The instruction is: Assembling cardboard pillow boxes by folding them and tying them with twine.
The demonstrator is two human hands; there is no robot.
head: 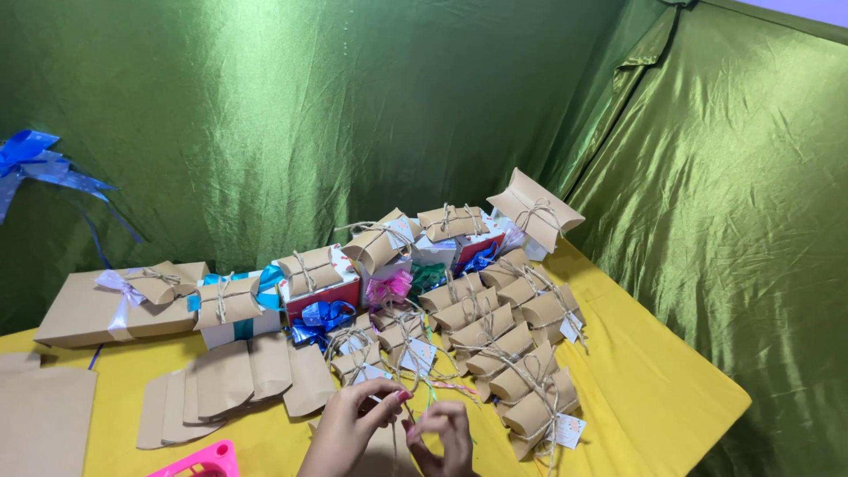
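My left hand [349, 431] and my right hand [444, 435] meet at the bottom middle of the view, fingertips pinched together on thin twine [415, 397] over a brown pillow box [389, 450] that lies mostly hidden under them. Just beyond my fingers sits a heap of brown pillow boxes tied with twine and small white tags [495, 349]. Flat unfolded brown box blanks [230, 380] lie to the left of my hands on the yellow table [654, 371].
Gift boxes with blue, pink and green bows [322, 314] stand behind the heap. A large flat brown box with a white ribbon [97, 309] lies at the left. A pink plastic object [208, 461] sits at the bottom edge. Green satin cloth [353, 106] hangs all around.
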